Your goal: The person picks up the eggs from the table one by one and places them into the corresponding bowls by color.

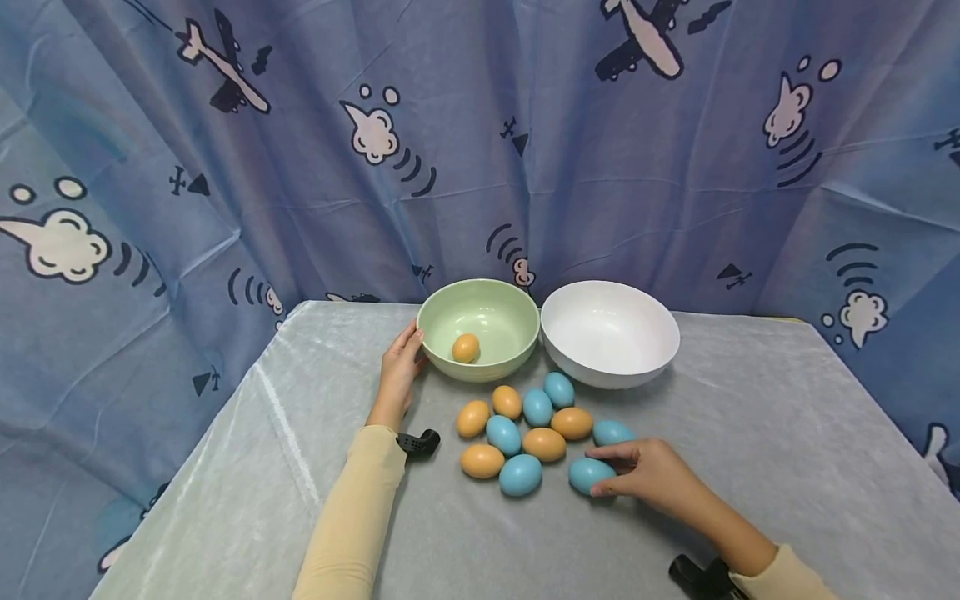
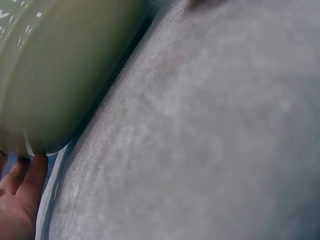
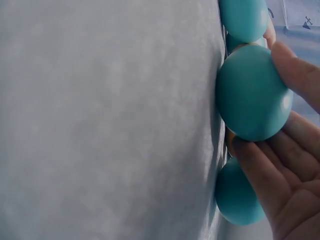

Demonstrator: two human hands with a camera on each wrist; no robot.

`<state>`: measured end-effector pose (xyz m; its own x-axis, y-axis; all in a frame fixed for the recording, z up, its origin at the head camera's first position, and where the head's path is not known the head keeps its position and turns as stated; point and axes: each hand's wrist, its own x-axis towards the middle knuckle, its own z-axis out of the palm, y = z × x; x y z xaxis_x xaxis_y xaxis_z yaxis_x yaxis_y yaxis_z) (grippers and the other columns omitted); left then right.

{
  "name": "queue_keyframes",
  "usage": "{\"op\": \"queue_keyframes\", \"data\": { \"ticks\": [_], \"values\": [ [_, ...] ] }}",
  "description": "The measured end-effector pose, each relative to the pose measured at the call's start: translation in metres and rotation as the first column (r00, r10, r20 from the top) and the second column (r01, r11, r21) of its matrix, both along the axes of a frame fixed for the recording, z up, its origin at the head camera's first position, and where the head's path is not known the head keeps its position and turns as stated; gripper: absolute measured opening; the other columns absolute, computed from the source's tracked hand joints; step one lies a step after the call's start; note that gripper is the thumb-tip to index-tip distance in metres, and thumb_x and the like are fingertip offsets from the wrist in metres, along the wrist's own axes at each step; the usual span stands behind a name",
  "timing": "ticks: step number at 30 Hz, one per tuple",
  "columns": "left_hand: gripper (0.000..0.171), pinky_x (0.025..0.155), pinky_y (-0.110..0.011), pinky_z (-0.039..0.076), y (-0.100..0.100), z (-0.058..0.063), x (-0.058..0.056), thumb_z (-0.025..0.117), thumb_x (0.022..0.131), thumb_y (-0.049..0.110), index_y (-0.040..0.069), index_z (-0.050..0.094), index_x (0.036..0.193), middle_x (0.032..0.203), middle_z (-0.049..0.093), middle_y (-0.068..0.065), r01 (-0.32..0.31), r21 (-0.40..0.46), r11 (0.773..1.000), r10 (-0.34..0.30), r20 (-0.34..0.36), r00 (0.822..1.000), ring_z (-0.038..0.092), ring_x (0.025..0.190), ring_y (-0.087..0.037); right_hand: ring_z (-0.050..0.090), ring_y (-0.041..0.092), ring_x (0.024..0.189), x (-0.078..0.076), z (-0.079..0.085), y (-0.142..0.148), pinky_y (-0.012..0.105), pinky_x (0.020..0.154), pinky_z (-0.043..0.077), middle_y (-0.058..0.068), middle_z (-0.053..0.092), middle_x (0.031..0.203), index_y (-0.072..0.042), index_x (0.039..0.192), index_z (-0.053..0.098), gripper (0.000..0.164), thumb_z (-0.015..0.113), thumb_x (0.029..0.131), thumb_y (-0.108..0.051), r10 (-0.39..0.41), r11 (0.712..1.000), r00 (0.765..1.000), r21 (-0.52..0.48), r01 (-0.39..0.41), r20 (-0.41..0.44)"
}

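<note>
Spreading across the top of the frame, a blue curtain printed with airplanes hangs behind my grey-covered table, where a white bowl stands right of centre and a green bowl just beside it, at the centre. My left hand rests its fingers against the green bowl's left outer side, while my right hand — lower right — pinches a blue egg between thumb and fingers. Five orange eggs and five other blue eggs cluster below the bowls — one more orange egg sits inside the green bowl.
</note>
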<state>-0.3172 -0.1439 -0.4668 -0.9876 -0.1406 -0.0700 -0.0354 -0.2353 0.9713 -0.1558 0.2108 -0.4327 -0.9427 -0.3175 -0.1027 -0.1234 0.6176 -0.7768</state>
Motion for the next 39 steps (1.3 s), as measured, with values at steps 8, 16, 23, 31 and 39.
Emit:
{"op": "queue_keyframes", "data": {
  "ticks": [8,16,23,31,39],
  "values": [
    [0.048,0.117,-0.046,0.040,0.000,0.000,0.000,0.055,0.103,0.031,0.017,0.048,0.149,0.156,0.043,-0.002,-0.006,-0.002,1.000,0.006,0.003,1.000,0.046,0.141,-0.025,0.071,0.023,0.103,0.000,0.000,-0.001,0.020,0.078,0.057,0.007,0.077,0.108,-0.008,0.110,0.077,0.050,0.089,0.071,-0.035,-0.038,0.999,0.999,0.012,0.038,0.004],
    [0.048,0.117,-0.046,0.040,0.000,-0.001,0.000,0.055,0.103,0.029,0.016,0.048,0.149,0.156,0.044,-0.003,-0.010,0.000,1.000,0.010,0.001,1.000,0.045,0.141,-0.024,0.068,0.027,0.112,0.001,0.006,-0.001,0.025,0.081,0.058,0.008,0.074,0.116,-0.015,0.110,0.078,0.046,0.089,0.071,-0.038,-0.085,0.995,0.996,0.054,0.085,0.004],
    [0.048,0.116,-0.047,0.041,0.000,-0.001,0.001,0.054,0.103,0.030,0.016,0.047,0.149,0.157,0.043,-0.003,-0.006,-0.005,1.000,0.006,-0.002,1.000,0.046,0.141,-0.025,0.067,0.027,0.113,-0.001,0.014,-0.002,0.021,0.079,0.057,0.011,0.073,0.119,-0.015,0.111,0.078,0.046,0.088,0.072,-0.037,-0.091,0.995,0.996,0.037,0.092,-0.011],
    [0.048,0.117,-0.046,0.040,0.000,-0.001,0.000,0.054,0.103,0.030,0.017,0.048,0.149,0.157,0.043,-0.002,-0.005,0.000,1.000,0.005,-0.003,1.000,0.046,0.141,-0.025,0.069,0.024,0.110,-0.006,0.020,-0.002,0.021,0.077,0.058,0.012,0.072,0.120,-0.012,0.114,0.076,0.048,0.088,0.074,-0.035,-0.103,0.995,0.994,-0.006,0.103,0.019],
    [0.050,0.118,-0.047,0.038,0.000,0.003,0.002,0.054,0.103,0.030,0.016,0.045,0.151,0.159,0.040,-0.003,0.013,-0.002,1.000,-0.013,-0.001,1.000,0.041,0.144,-0.025,0.069,0.026,0.110,-0.012,0.028,-0.002,0.021,0.076,0.058,0.013,0.072,0.121,-0.009,0.116,0.075,0.049,0.088,0.075,-0.033,-0.139,0.989,0.989,-0.041,0.141,0.047]
  ]
}}
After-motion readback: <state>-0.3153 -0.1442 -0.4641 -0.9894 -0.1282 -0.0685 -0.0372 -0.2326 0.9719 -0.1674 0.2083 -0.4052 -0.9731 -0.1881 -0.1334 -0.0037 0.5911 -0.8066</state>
